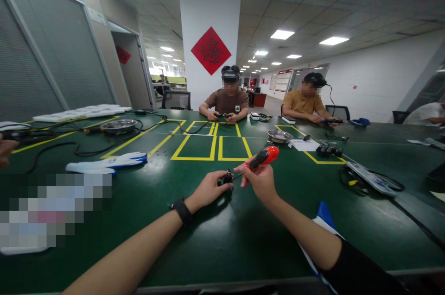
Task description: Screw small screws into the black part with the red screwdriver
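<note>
The left hand (210,188) is pinching a small dark cylindrical piece with a shiny, metal-looking top (228,176) between thumb and fingers, over the glossy green worktop (208,248); whether its base is touching the surface is hidden. The right hand (260,180) is closing around a screwdriver with a bulbous red-and-black handle (263,158), and its thin shaft is pointing leftward and slightly down at the piece's side. The hands are working close together — each clamped on its own object. Whether the tip is sitting in a screw or merely meeting the side is too small to tell.

Good work here is probably depending on a firm left pinch, so the piece isn't turning along with the tool, and on the handle following the shaft's own line instead of wobbling. The tip is aiming near the left thumb and fingers, so pressing gently — and only when the tip is seating squarely — would be lowering the risk of a slip into the skin
</note>
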The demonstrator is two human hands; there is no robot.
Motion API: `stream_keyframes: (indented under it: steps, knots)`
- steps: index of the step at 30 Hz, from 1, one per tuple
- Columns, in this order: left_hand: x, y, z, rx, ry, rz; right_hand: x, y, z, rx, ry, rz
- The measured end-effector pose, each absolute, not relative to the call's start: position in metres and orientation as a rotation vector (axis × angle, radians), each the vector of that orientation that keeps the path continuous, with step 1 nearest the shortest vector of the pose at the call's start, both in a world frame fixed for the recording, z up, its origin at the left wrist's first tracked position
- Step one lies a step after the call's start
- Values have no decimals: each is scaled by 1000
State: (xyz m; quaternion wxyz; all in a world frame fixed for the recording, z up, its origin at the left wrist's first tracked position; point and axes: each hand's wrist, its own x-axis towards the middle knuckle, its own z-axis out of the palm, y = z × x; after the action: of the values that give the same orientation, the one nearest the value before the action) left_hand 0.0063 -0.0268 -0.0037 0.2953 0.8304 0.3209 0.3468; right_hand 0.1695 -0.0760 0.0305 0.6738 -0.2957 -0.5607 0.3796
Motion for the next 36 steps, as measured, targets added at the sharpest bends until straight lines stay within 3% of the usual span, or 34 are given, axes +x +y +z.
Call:
stream_keyframes:
  steps: [8, 15, 26, 36]
  knots:
    - [6, -29, -1, 2265, 882, 934, 175, -71, 35, -600, -1350, 1067]
    - [7, -27, -5, 2227, 869, 963, 176, -69, 38, -734, -1313, 732]
    - [7, -25, -6, 2227, 850, 952, 169, -70, 36, -511, -1140, 1012]
    - [7, -26, -6, 2232, 858, 946, 168, -75, 39, -585, -1248, 892]
